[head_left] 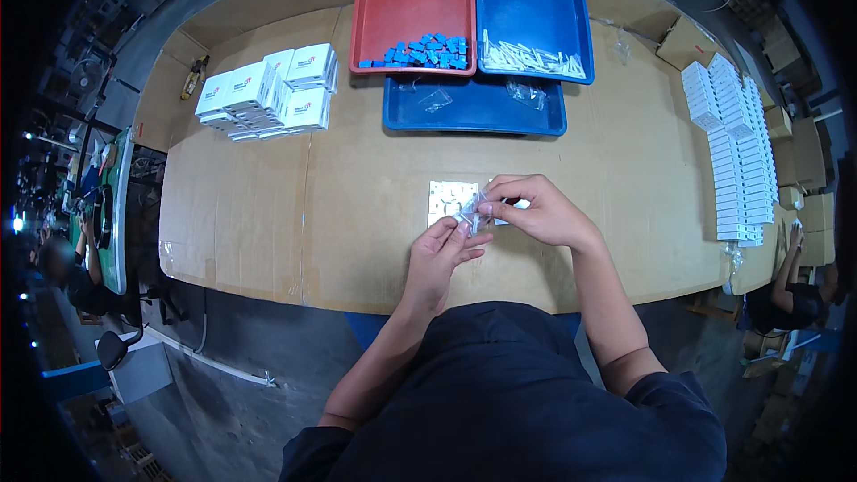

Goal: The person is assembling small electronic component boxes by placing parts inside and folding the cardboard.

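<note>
A small clear packet [470, 209] is pinched by thumb and fingertips of both the left hand [434, 254] and the right hand [548, 212], over the cardboard-topped table [237, 214]; what's inside can't really be made out. A white square plate [441, 194] is partly blocked by it. Way back, blue bits [430, 52] are piled in a red tray [415, 0], white sticks [531, 58] in a blue tray [536, 0].

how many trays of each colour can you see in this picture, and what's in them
Red: 1 tray, holding small blue pieces
Blue: 2 trays, the farther one holding white strips, the nearer one holding clear plastic
Total: 3 trays
</note>
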Demonstrator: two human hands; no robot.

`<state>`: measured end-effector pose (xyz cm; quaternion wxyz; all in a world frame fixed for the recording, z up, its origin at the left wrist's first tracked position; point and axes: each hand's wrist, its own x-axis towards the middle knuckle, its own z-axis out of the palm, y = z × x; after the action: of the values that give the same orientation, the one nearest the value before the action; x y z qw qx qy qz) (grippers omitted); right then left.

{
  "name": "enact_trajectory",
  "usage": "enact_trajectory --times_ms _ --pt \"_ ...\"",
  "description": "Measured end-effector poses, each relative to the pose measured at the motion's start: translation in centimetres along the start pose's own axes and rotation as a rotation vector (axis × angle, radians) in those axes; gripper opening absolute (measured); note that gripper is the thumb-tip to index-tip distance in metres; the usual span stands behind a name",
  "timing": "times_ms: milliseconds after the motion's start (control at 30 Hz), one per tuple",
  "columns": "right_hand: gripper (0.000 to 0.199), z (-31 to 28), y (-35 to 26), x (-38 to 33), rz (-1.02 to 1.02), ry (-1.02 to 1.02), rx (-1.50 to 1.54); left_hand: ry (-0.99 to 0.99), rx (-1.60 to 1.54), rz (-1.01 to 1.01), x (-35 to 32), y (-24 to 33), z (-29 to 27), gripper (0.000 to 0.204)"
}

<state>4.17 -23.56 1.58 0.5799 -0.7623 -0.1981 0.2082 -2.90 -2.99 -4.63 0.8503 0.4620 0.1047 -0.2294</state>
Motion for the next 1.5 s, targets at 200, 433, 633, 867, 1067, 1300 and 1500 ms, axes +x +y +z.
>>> enact_trajectory --times_ms 200,433,633,867,1067,1300,1500 --pt "0.020 0.5 0.0 -0.1 0.056 0.071 0.034 0.131 0.018 0.056 0.3 -0.7 -0.2 0.030" --pt "0.017 1.4 0.5 -0.2 0.137 0.101 0.113 0.173 0.006 0.097 0.4 -0.4 -0.3 0.021" --pt "0.015 1.5 0.2 -0.2 0.167 0.119 0.136 0.111 -0.036 0.115 0.4 -0.6 -0.4 0.020" --pt "0.014 1.5 0.6 0.0 0.112 0.121 0.039 0.053 -0.140 0.090 0.5 -0.9 -1.0 0.021" --pt "0.012 1.6 1.0 0.1 0.005 0.094 -0.004 0.033 -0.096 0.084 0.4 -0.8 -0.9 0.020" --pt "0.011 1.2 0.7 0.2 0.027 0.128 -0.032 0.070 -0.121 0.065 0.5 -0.3 -0.5 0.018" --pt "0.012 1.5 0.7 0.2 -0.039 0.109 -0.010 0.112 -0.103 0.073 0.6 -0.5 -0.5 0.016"
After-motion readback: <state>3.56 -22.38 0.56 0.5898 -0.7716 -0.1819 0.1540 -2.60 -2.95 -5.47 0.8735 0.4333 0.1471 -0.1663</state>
